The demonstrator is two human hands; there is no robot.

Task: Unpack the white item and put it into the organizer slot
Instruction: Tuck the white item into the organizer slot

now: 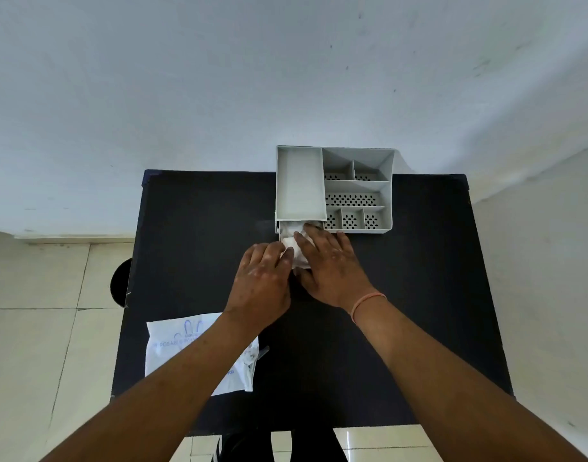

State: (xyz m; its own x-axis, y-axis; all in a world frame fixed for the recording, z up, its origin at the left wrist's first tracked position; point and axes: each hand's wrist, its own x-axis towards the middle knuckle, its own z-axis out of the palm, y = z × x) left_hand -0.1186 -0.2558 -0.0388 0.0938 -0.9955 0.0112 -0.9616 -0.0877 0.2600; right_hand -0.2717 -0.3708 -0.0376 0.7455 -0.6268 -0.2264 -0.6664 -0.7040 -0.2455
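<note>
A grey plastic organizer [334,188] stands at the far edge of the black table, with a long tray on its left and several perforated compartments on its right. The white item [294,248], soft and crumpled, lies half inside the low front slot under the long tray. My left hand [262,281] grips the item's near left edge with thumb and fingers. My right hand [332,265] lies flat over the item, its fingertips at the slot's mouth. The item's near part is hidden under both hands.
The black table [202,228] sits against a white wall. An opened white plastic package [186,348] with blue print lies near the front left, partly under my left forearm. A dark round object [122,281] shows beyond the table's left edge above the tiled floor.
</note>
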